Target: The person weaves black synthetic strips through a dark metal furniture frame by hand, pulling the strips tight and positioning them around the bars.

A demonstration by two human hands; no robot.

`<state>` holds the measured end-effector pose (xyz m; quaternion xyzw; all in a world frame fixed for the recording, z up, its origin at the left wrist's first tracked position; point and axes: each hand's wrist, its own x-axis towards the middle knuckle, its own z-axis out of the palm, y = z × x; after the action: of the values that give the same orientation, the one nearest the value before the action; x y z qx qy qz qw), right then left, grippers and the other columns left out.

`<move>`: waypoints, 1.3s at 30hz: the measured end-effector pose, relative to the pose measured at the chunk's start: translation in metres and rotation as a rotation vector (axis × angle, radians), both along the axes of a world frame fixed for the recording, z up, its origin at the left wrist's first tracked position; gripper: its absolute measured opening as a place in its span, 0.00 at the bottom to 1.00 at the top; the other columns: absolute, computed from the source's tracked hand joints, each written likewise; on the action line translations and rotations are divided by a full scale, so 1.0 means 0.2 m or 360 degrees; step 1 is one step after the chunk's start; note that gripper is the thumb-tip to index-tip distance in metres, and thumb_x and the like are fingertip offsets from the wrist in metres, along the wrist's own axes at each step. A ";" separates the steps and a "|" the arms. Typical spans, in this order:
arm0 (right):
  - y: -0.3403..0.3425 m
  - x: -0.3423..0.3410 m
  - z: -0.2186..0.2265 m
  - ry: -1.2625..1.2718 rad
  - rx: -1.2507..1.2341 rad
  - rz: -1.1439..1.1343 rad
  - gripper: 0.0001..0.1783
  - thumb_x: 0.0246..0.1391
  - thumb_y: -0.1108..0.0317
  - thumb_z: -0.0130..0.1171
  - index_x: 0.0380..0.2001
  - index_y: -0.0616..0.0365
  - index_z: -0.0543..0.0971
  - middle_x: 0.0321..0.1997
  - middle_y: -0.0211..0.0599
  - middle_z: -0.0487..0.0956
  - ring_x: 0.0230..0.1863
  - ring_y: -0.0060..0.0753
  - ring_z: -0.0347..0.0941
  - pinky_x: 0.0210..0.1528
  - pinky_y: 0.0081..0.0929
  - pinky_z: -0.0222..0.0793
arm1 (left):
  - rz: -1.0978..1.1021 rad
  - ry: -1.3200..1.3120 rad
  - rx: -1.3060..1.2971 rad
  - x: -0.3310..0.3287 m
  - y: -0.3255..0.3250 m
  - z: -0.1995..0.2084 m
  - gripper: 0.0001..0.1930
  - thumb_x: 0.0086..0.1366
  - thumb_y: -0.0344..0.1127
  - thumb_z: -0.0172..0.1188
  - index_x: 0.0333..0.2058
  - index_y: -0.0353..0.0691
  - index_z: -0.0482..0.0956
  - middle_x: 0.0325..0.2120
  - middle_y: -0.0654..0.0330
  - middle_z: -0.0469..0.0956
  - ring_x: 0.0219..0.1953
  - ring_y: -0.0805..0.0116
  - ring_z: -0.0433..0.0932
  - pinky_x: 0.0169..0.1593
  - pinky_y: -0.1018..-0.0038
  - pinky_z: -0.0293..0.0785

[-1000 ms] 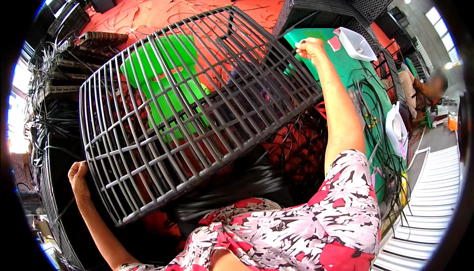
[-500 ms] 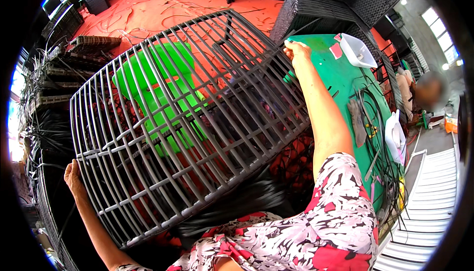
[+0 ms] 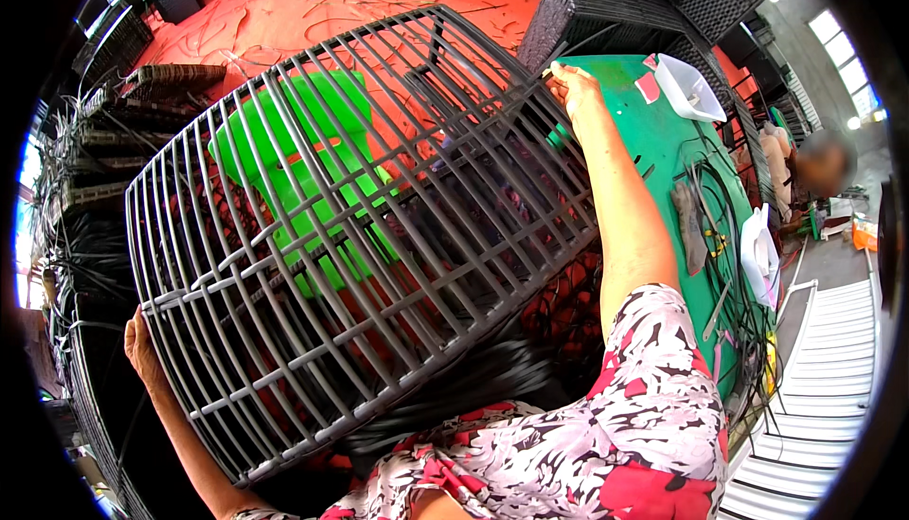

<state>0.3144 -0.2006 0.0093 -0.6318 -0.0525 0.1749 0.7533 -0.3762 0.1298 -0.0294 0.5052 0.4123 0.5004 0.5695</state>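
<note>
A large dark grey frame of parallel bars with a few crossbars spans the space before me, tilted up toward the right. Its lower left edge is gripped by my left hand, fingers curled around the outer bar. At the upper right edge, my right hand is closed by the frame's corner with the arm stretched out; something small and pale shows at its fingertips. Through the bars I see a bright green plastic chair. Bundled black strips lie beneath the frame's near edge.
On the right stands a green table with a white tray, a grey glove and loose black strands. Woven dark furniture is stacked behind it. Woven pieces pile up at left. A person sits at far right.
The frame's far and left edges have shifted slightly up and left in the view. Both hands keep their places on it.
</note>
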 end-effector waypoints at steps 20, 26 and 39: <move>-0.54 -0.24 0.42 -0.1261 -0.0294 -0.0382 0.16 0.46 0.63 0.66 0.38 0.59 0.79 0.34 0.30 0.79 0.34 0.19 0.74 0.35 0.16 0.66 | 0.0282 0.1200 0.0876 -0.30 -0.10 0.16 0.13 0.63 0.30 0.56 0.45 0.31 0.75 0.43 0.56 0.76 0.44 0.69 0.73 0.50 0.75 0.67; -0.93 -0.40 0.06 -0.0376 -0.0371 -0.0950 0.24 0.40 0.46 0.67 0.29 0.56 0.76 0.29 0.31 0.74 0.24 0.24 0.65 0.25 0.26 0.58 | -0.0724 0.1256 0.1459 0.53 -0.86 0.57 0.07 0.58 0.22 0.55 0.36 0.30 0.77 0.41 0.54 0.77 0.45 0.63 0.74 0.51 0.71 0.67; -0.52 -0.48 -0.20 -0.0156 0.0598 -0.0584 0.08 0.41 0.76 0.64 0.27 0.56 0.78 0.29 0.27 0.77 0.33 0.25 0.71 0.39 0.26 0.64 | -0.0877 0.1292 0.1478 0.76 -1.04 0.30 0.12 0.55 0.20 0.55 0.39 0.32 0.76 0.46 0.48 0.69 0.46 0.54 0.71 0.49 0.67 0.68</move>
<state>0.2193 -0.3038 -0.0313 -0.4874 -0.0051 -0.0082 0.8731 -0.2238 -0.0785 0.0309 0.9322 0.1919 0.2326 0.2000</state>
